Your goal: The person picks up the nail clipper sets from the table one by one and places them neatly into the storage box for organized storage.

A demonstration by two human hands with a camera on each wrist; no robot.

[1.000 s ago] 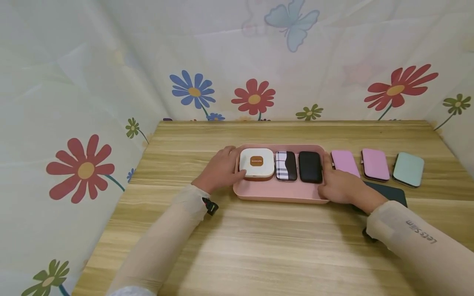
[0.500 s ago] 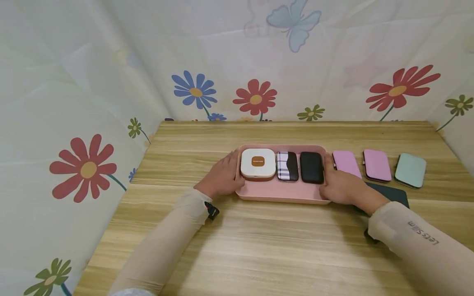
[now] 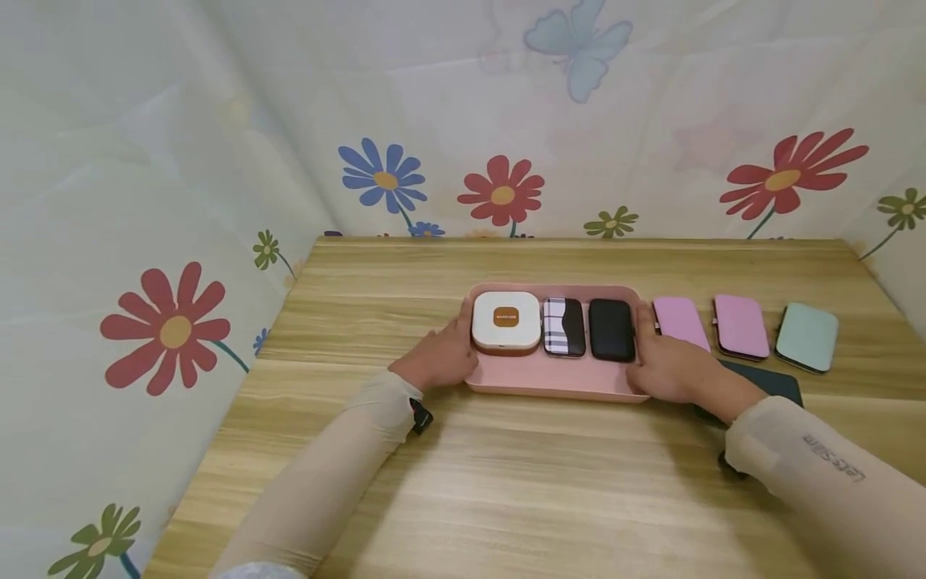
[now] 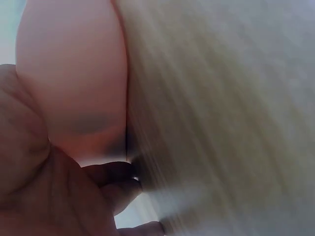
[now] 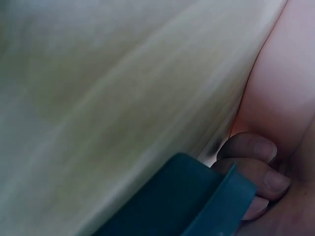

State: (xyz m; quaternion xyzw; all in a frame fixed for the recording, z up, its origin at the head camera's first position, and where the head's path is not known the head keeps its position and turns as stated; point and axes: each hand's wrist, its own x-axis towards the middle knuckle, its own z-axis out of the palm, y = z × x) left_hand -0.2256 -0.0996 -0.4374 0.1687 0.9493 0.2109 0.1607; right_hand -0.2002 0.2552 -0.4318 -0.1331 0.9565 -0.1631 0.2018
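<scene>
A long pink tray [image 3: 550, 376] lies on the wooden table. Inside it, in a row, are a white rounded case [image 3: 521, 338] with a brown label, a plaid-and-black case [image 3: 557, 339] and a black case [image 3: 612, 330]. My left hand [image 3: 440, 355] grips the tray's left end, its fingers low against the outer wall in the left wrist view. At the opposite end my right hand [image 3: 673, 368] holds the tray, with curled fingers [image 5: 248, 174] beside the wall in the right wrist view. The tray's ends are partly hidden by the hands.
To the right of the tray lie a pink case [image 3: 682, 320], another pink case [image 3: 741, 326] and a mint-green case [image 3: 807, 338]. A dark green flat object [image 3: 767, 381] sits partly under my right forearm. A flowered sheet [image 3: 434, 104] hangs behind the table.
My left thumb has moved off the inside of the tray's left end toward its rim. The whole scene has shifted slightly right in view. The cases keep their places in the tray.
</scene>
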